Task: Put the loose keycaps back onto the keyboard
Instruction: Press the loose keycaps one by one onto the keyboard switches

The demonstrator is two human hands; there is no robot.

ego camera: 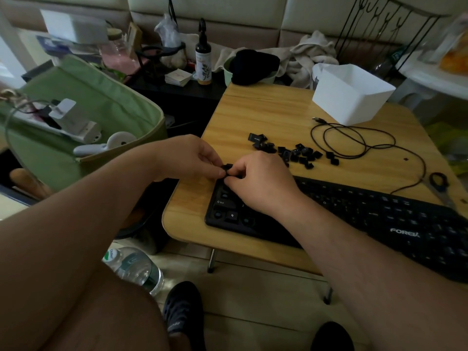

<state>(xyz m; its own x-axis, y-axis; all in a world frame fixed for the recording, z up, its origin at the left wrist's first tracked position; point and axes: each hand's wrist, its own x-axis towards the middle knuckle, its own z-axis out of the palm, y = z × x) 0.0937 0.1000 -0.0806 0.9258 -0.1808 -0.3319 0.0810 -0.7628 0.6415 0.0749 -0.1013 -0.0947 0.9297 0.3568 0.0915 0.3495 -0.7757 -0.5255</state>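
Over the keyboard's top-left corner, both hands meet on a single black keycap (228, 167). The left hand (188, 158) pinches it between curled fingertips from the left; the right hand (257, 181) has its fingers curled round the cap's near side, with the wrist lying across the keyboard (367, 216). The cap sits just above the keyboard's far edge; whether it already touches a socket cannot be told, as the fingers hide its underside.

Judgement on handling: the keycap is light, rigid plastic, small and smooth enough to slip from a loose pinch. It is best held by two opposite side walls, legend up, then pressed square from the top once seated; a tilted push could strain the stem.

Several sockets in the keyboard's left block appear bare, beside the Shift key. The remaining loose keycaps (293, 152) lie scattered on the wooden table (253, 110), just beyond the hands and within easy reach. A black USB cable (354, 140) loops beside the pile, touching none of it that I can see. A white box (352, 95) stands at the far edge, well apart. Scissors (439, 188) lie near the keyboard's far right. Nothing obstructs the work area except the right forearm, which covers the middle keys.
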